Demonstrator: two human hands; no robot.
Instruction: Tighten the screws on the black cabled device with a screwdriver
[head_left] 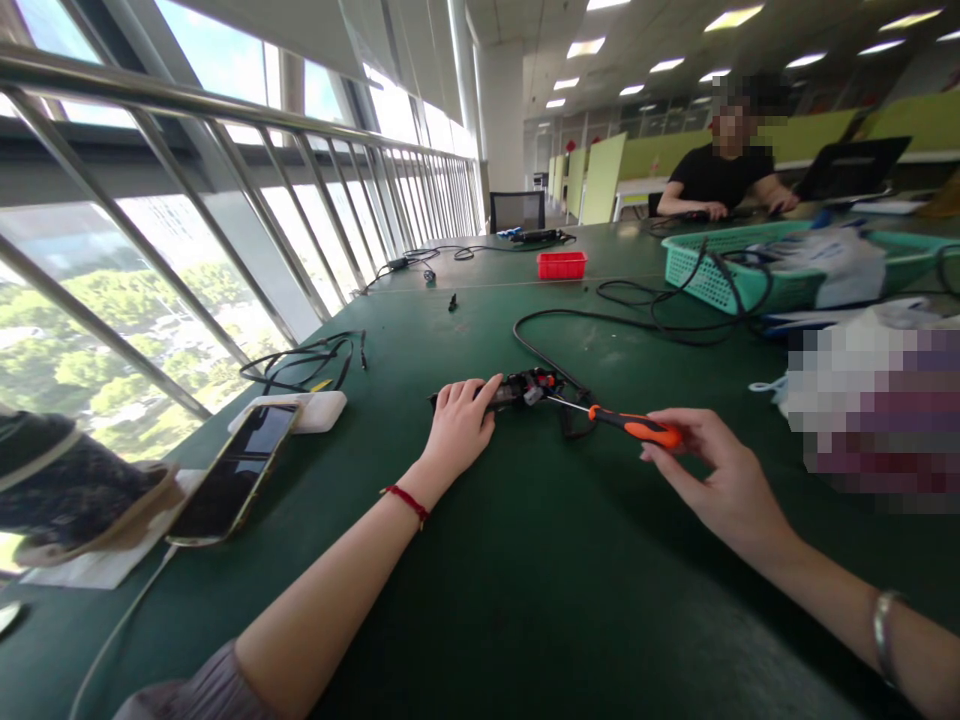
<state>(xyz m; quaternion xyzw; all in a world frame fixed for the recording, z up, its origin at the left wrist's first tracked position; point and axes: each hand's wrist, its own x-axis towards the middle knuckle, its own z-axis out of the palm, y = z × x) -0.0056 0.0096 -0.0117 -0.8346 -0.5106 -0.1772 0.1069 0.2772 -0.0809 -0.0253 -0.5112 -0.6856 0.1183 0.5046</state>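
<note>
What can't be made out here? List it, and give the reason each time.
All in the head view:
Tip of the screwdriver: too small to tell what it touches.
Part of the black device: hidden under the left hand.
Right end of the teal basket: cut off by the right edge.

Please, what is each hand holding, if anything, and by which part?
The right hand holds the screwdriver by the rear end of its handle. The left hand rests on the black device; a grip cannot be told.

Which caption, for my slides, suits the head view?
Left hand on a long black device, right hand holding an orange-and-black screwdriver to it.
</note>
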